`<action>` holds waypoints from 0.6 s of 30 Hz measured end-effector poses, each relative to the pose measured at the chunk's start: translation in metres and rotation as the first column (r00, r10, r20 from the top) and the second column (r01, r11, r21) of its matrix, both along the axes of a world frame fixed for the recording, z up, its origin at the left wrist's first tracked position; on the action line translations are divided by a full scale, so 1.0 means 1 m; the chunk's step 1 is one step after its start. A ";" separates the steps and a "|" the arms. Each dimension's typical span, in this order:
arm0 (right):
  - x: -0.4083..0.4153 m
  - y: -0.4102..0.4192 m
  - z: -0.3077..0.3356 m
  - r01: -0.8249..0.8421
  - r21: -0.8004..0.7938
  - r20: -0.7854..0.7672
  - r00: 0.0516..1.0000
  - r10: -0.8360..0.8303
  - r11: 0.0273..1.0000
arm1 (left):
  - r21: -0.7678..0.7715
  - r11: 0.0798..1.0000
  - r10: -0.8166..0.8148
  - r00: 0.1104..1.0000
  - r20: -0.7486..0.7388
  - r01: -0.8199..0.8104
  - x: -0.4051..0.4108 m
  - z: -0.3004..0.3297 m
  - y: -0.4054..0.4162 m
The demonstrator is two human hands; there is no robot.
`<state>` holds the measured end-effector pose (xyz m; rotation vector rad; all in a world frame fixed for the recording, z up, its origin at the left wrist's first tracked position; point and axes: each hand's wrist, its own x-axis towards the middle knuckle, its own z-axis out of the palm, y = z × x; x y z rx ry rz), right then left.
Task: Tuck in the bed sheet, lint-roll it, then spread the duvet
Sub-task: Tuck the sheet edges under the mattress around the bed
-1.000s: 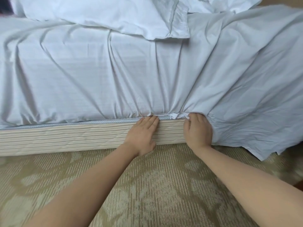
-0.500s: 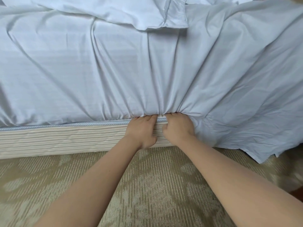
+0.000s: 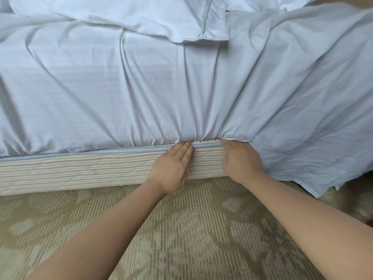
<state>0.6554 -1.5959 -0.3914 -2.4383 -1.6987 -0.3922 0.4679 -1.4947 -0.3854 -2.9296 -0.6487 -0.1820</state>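
A pale blue bed sheet [image 3: 125, 93] covers the mattress, tucked in along the left part of the near edge. To the right it hangs loose down to the carpet as a free sheet flap [image 3: 306, 154]. My left hand [image 3: 171, 168] lies flat on the striped bed base, its straight fingertips pushing into the seam under the mattress. My right hand [image 3: 240, 160] presses its fingers into the same seam at the edge of the loose flap; its fingertips are hidden under the cloth. White bedding [image 3: 145, 15], the duvet or a pillow, lies crumpled at the far side.
The striped beige bed base [image 3: 80, 168] runs along the near side with blue piping [image 3: 113, 151] above it. Patterned beige carpet [image 3: 191, 235] fills the foreground. A dark object [image 3: 369, 174] shows at the right edge by the sheet's hem.
My right hand moved left up against my left hand half a second ago, then slid right again along the seam. The gathered sheet between them is now under the mattress, baring piping.
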 end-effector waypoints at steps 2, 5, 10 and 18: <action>0.000 0.015 0.012 0.099 -0.062 -0.104 0.989 -0.105 0.993 | -0.044 0.998 0.035 0.999 0.004 -0.034 0.007 0.003 -0.002; 0.000 0.020 0.017 0.099 -0.142 -0.120 0.986 -0.117 0.985 | -0.024 0.995 0.092 0.996 -0.004 -0.093 0.015 0.007 -0.007; 0.010 -0.006 -0.003 -0.052 0.100 0.049 0.998 0.047 0.994 | -0.044 0.992 0.117 0.990 -0.073 -0.121 0.016 0.014 -0.011; 0.031 -0.010 0.006 0.188 -0.003 -0.014 0.982 -0.188 0.982 | 0.024 0.998 -0.049 0.993 -0.103 0.052 0.050 0.013 -0.038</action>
